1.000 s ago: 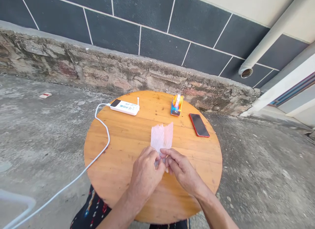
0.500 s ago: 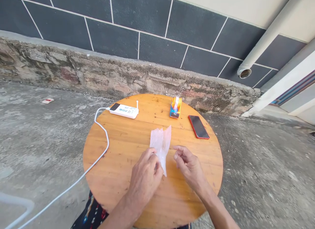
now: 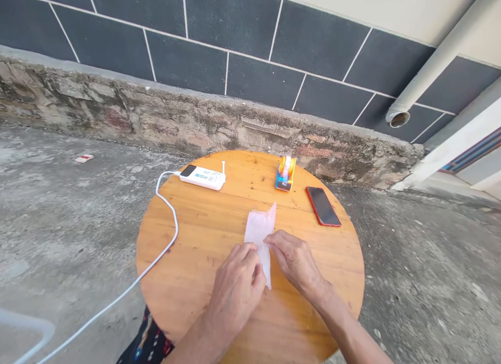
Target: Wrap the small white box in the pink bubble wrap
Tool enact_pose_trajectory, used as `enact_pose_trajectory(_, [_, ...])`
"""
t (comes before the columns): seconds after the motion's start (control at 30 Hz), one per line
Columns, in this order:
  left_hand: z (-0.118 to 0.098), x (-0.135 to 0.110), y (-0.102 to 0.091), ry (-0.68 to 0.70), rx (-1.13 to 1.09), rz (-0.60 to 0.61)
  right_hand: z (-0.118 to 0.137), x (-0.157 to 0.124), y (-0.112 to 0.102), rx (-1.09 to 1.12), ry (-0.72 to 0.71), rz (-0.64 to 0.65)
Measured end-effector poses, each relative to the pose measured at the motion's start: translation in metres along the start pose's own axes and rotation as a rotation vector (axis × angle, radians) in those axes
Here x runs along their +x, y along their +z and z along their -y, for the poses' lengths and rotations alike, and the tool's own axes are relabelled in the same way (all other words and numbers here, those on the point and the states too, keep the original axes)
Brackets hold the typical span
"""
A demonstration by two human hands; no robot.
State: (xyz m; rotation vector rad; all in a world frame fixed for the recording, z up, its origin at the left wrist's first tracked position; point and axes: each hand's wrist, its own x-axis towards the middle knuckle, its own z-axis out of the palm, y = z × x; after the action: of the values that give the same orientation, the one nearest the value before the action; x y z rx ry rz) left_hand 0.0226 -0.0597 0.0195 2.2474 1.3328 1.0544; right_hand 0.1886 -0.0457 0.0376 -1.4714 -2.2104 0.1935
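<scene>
A thin, crinkled, pinkish-white sheet, tissue-like or plastic, is between my hands over the round wooden table. Its exact material I cannot make out. My left hand has its fingers curled closed on the sheet's left side, and the fingertips are partly hidden. On the right edge of the sheet, the thumb and fingers of my right hand are pinched together. The sheet's far end stands a little raised and creased, while its near end hangs between the hands.
The wooden table bears a white device with a cable running off the left edge, a yellow-and-blue tape dispenser and a red-edged phone. Behind stands a stone-based wall with a drainpipe.
My right hand has moved left to the sheet's edge and its fingers have closed there. My left hand stays on the sheet. The whole view has shifted slightly.
</scene>
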Motion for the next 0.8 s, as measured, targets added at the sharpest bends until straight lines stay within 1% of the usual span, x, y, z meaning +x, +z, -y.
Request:
enact_pose_trajectory(0.1, [-0.001, 0.000, 0.000, 0.004, -0.004, -0.005, 0.005, 0.007, -0.001, -0.066, -0.035, 0.053])
enact_pose_trajectory(0.23, [-0.001, -0.002, -0.001, 0.003, -0.022, 0.004, 0.011, 0.018, -0.005, -0.136, -0.039, 0.168])
enact_pose_trajectory(0.47, [0.003, -0.002, 0.001, -0.001, -0.040, 0.017, 0.016, 0.035, -0.014, -0.047, 0.006, 0.347])
enact_pose_trajectory(0.6, [0.003, -0.003, 0.002, 0.012, -0.025, -0.004, 0.014, 0.041, -0.016, 0.020, 0.027, 0.388])
enact_pose_trajectory(0.8, [0.008, -0.005, 0.004, 0.133, 0.013, -0.067, 0.001, 0.045, -0.012, 0.110, 0.006, 0.412])
